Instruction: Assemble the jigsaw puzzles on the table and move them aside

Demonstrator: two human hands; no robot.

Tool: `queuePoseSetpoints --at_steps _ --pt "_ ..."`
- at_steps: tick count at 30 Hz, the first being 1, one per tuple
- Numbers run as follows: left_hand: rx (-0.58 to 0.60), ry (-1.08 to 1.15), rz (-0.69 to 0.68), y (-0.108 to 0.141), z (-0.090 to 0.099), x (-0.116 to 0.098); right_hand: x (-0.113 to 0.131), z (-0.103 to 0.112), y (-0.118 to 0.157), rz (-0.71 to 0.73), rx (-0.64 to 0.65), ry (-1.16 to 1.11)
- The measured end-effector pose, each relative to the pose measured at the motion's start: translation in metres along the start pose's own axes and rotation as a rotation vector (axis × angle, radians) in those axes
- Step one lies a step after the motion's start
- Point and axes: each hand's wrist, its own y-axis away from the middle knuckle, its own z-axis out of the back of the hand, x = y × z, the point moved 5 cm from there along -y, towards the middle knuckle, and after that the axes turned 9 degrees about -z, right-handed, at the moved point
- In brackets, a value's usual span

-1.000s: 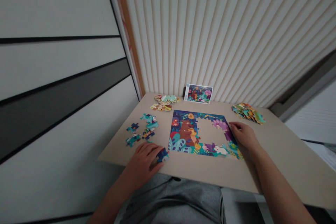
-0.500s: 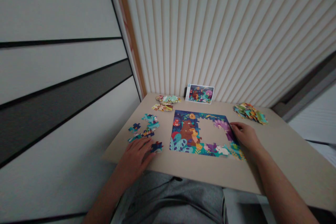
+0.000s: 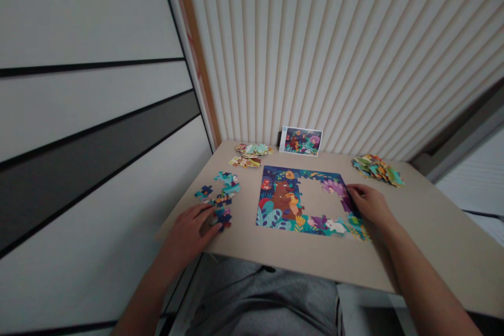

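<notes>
A partly assembled jigsaw puzzle (image 3: 281,199) lies on the table, its colourful border joined around a bare middle. My right hand (image 3: 369,203) is at its right edge, fingers bent together and pressed against it; the thumb is mostly hidden. To the left, my left hand (image 3: 192,230) rests on the table with thumb and fingers apart. Between and beside those fingertips lie dark blue and purple puzzle pieces (image 3: 224,217), touched by the thumb side. More loose teal and blue pieces (image 3: 228,181) spread just beyond, with a single dark blue piece (image 3: 205,190) at their left.
A picture card (image 3: 301,141) of the same scene leans upright at the back, near the pleated blind (image 3: 275,52). Piles of pieces sit at the back left (image 3: 252,151) and back right (image 3: 377,170). The table's (image 3: 291,257) front edge is close to my lap.
My left hand has moved left, and the dark piece beside its thumb has shifted left with it, close to the other loose pieces. The right hand stays at the puzzle's edge.
</notes>
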Motion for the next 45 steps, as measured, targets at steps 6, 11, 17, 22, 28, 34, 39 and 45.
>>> queuePoseSetpoints --at_steps 6,11,17,22,28,34,39,45 --pt "0.020 0.037 -0.003 -0.003 0.003 -0.013 -0.002 -0.001 -0.002 0.005 -0.008 0.027" --pt "0.000 0.050 -0.010 -0.015 -0.007 -0.027 0.000 -0.001 -0.001 0.017 -0.005 0.032" --pt "-0.074 -0.089 -0.011 -0.030 -0.014 -0.051 -0.007 -0.004 -0.005 0.026 0.003 0.015" --pt "-0.138 -0.277 0.211 -0.013 0.003 -0.018 -0.006 -0.003 -0.004 0.028 -0.005 0.006" --pt "-0.026 -0.210 0.254 0.014 0.005 0.029 -0.003 -0.005 -0.003 0.022 0.010 0.025" --pt "0.005 -0.106 0.261 0.013 0.000 0.034 -0.004 -0.004 -0.003 0.019 0.008 0.026" --pt "-0.040 -0.041 0.250 0.012 0.002 0.032 -0.003 -0.003 -0.002 0.035 -0.005 0.016" --pt "-0.032 -0.012 0.223 0.017 0.006 0.024 -0.004 -0.004 -0.002 0.021 0.008 0.010"
